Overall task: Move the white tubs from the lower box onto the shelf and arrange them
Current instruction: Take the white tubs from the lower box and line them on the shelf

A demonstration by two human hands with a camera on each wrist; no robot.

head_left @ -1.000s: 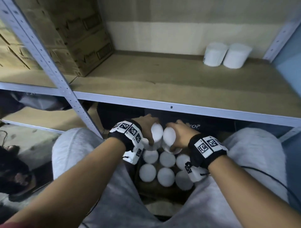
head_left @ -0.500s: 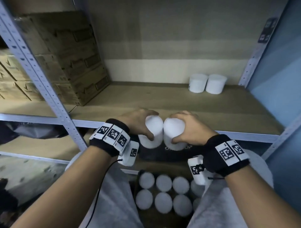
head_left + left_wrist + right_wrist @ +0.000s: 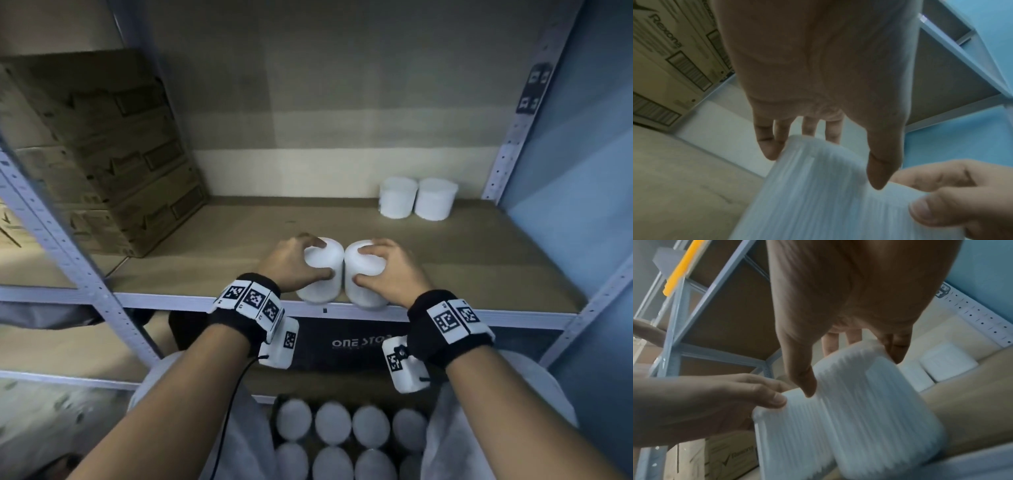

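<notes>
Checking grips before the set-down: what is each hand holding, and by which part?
Left hand grips one white tub, right hand another white tub, each by its upper side wall.

Two tubs [image 3: 342,270] sit side by side, touching, at the front edge of the shelf [image 3: 479,274], the left hand [image 3: 291,263] on one, the right hand [image 3: 394,270] on the other. Two more tubs [image 3: 418,202] stand at the back right. Cardboard boxes [image 3: 102,154] fill the shelf's left. Below, the lower box [image 3: 277,404] holds rows of tubs [image 3: 342,442].
</notes>
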